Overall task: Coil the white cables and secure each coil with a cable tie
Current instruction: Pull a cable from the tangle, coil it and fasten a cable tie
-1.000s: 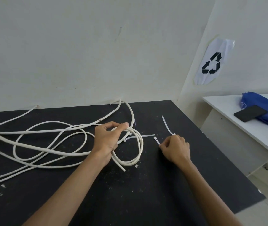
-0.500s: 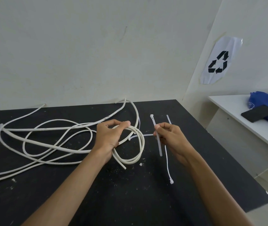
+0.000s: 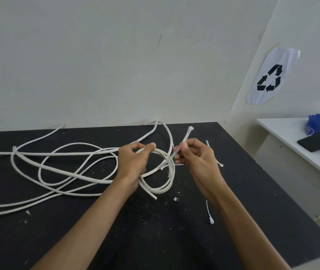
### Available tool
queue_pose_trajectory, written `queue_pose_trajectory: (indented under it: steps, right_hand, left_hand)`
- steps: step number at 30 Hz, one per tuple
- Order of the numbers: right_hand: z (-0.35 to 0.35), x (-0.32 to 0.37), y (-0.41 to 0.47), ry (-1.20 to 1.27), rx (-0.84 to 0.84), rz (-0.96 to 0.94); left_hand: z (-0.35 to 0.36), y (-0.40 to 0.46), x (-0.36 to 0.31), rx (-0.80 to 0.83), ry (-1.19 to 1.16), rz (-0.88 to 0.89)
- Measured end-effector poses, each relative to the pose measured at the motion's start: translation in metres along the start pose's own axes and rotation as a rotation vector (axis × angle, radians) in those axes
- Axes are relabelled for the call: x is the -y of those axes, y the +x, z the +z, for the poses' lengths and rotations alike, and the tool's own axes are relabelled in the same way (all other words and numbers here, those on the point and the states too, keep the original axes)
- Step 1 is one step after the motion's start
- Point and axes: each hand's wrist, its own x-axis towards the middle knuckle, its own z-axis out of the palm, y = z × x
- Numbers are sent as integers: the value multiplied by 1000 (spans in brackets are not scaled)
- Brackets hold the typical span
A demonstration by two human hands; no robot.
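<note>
Left hand (image 3: 134, 162) held a small coil (image 3: 160, 172) of white cable, fingers curled round its top, near the counter's (image 3: 174, 240) back edge. Right hand (image 3: 196, 158) pinched a cable tie (image 3: 184, 140) mid-strap, tail toward the coil. Cable looked light but springy; best gripped where the loops cross. Tie stiff, thin, likely slippery.
</note>
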Motion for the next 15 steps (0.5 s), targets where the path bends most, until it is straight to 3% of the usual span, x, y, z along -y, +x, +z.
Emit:
queue_pose_trajectory:
  steps: [6,15]
  right_hand:
    - [17,2,1,-253,16,-124]
    - [43,-15,1,-254,-12,-219]
  left_hand:
    - [-7,0,-5,26,-15,-22]
    - [-10,-10,-19,310,-150,-147]
